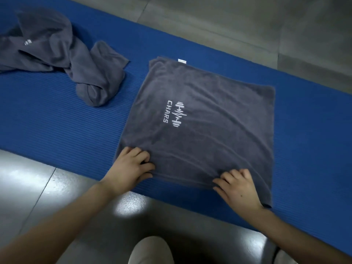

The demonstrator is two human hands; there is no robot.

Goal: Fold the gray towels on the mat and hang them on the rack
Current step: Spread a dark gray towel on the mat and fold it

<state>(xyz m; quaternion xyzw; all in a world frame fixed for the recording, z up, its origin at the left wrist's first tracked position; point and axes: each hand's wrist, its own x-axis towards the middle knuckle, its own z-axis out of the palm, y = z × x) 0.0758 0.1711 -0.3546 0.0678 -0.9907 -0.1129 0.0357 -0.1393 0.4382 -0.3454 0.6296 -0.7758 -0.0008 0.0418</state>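
Observation:
A gray towel (205, 119) with a white "CHARS" logo lies spread flat on the blue mat (57, 119), a small white label at its far edge. My left hand (131, 164) grips the towel's near left corner, fingers curled into the cloth. Along the near edge, close to the right corner, my right hand (238, 185) pinches the fabric with bent fingers. Crumpled gray towels (62, 52) lie in a heap at the mat's far left. No rack is in view.
The mat runs diagonally across a shiny gray tiled floor (38, 187). My knee (150, 250) in light trousers shows at the bottom centre. Bare mat stretches left of the flat towel and to its right.

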